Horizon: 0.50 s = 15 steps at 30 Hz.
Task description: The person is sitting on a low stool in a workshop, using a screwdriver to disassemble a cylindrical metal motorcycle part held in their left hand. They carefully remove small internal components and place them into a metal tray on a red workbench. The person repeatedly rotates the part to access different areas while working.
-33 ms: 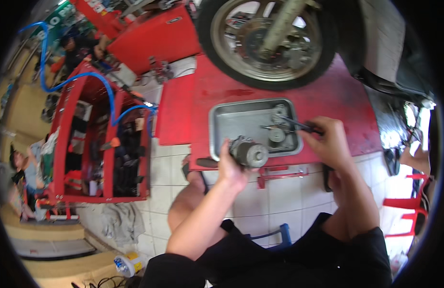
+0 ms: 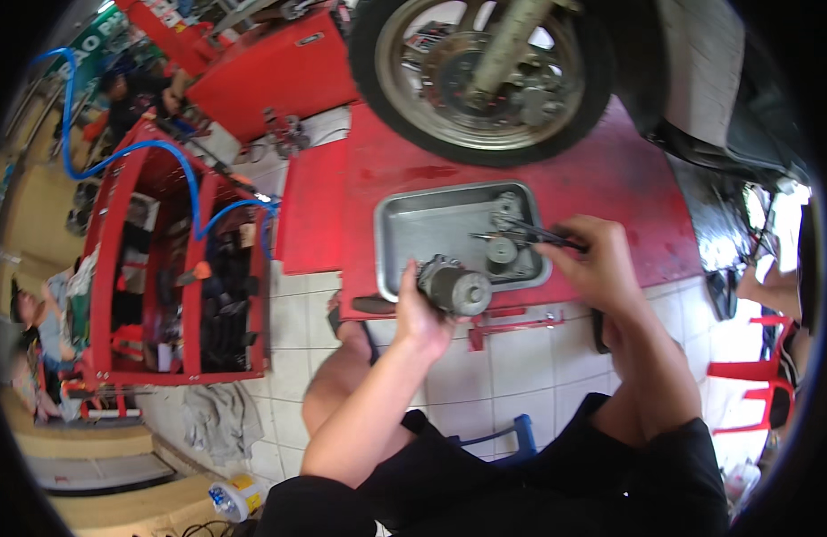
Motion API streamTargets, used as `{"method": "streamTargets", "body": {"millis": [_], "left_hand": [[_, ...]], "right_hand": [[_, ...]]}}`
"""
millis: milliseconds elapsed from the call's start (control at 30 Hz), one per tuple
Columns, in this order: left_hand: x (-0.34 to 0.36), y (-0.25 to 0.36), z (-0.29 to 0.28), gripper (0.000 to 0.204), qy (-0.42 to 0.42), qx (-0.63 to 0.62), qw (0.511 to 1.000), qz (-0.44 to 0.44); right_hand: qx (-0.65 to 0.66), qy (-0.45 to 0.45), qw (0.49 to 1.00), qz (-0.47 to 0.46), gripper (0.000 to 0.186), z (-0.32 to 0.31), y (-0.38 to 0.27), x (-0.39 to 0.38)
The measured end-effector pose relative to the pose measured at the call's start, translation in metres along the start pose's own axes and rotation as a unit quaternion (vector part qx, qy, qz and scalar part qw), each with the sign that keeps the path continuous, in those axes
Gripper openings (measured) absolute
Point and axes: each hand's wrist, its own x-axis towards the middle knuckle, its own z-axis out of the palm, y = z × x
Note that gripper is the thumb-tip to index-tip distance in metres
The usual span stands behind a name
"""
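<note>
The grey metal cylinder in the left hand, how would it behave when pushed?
The grey metal cylinder is probably heavy, given its bulky metal body. With its round wall it may roll, though the uneven far end might cause wobbling.

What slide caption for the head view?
Left hand holds a metal cylinder, right hand a thin tool, near a tray.

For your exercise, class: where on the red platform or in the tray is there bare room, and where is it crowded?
Bare: the red platform left of the tray, and the tray's upper-left floor. Crowded: the tray's right side, where metal parts lie, and its near edge, overlapped in view by the held metal cylinder and left hand.
</note>
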Motion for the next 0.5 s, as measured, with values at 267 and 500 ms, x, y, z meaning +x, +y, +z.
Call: {"method": "streamTargets", "body": {"millis": [267, 500], "left_hand": [[-0.013, -0.021, 0.012, 0.065, -0.044, 0.054, 0.997, -0.033], [-0.013, -0.038, 0.009, 0.064, -0.108, 0.158, 0.981, 0.012]], "right_hand": [[0.202, -0.043, 0.976, -0.067, 0.019, 0.011, -0.029, -0.017], [0.122, -0.101, 0.986, -0.044, 0.015, 0.022, -0.041, -0.032]]}}
